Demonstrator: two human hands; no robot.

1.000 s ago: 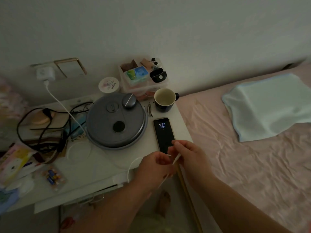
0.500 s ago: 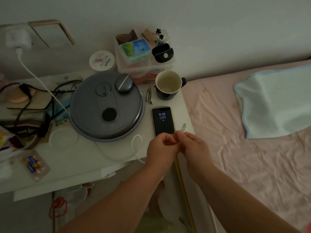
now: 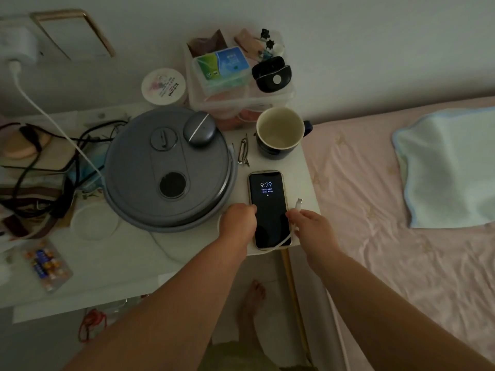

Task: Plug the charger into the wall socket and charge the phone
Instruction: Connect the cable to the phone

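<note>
The phone (image 3: 267,194) lies flat on the white bedside table (image 3: 302,167), its screen lit and showing 9:29. My left hand (image 3: 238,219) is closed at the phone's left edge, fingers touching it. Just right of the phone, my right hand (image 3: 312,226) pinches the white cable's plug end (image 3: 298,204), tip pointing up; the cable loops across the phone's lower end. The white charger (image 3: 17,46) sits in the wall socket at the far left, and its white cable (image 3: 48,113) runs down across the table.
A round grey lidded appliance (image 3: 168,170) fills the table's middle with an earbud case (image 3: 199,129) on top. A dark mug (image 3: 280,132), a hair clip (image 3: 242,152), a cream jar (image 3: 164,87) and a clear box (image 3: 235,79) stand behind. Black cords (image 3: 32,167) tangle left. Bed (image 3: 375,183) lies right.
My hands have parted: the left went to the phone's left edge, the right moved right with the plug. The camera has come closer and tilted down.
</note>
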